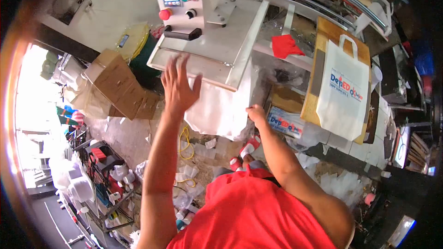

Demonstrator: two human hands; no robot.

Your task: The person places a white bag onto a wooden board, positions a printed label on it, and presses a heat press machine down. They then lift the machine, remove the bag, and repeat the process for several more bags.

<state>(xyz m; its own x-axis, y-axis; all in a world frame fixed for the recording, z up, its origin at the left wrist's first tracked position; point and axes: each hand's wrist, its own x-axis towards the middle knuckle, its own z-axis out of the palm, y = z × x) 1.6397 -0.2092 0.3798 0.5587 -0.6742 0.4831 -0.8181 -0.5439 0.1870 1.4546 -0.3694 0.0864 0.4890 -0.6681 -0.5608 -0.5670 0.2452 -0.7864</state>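
A heat press (207, 60) with a control panel stands in front of me, its flat plate level and its black handle (183, 33) at the front. From under the plate's front edge hangs a white bag (217, 113), its upper part hidden by the plate. My left hand (180, 90) is raised at the plate's front left edge, fingers spread, with nothing in it. Lower and to the right, my right hand (256, 113) is closed at the bag's right edge, thumb and finger pinching it.
To the right, a printed white tote bag (344, 97) lies on a wooden board (362, 50). Below it are more printed bags (286, 122). A red cloth (286, 46) lies by the press. Cardboard boxes (117, 83) stand left; a yellow cord (185, 143) and scraps litter the floor.
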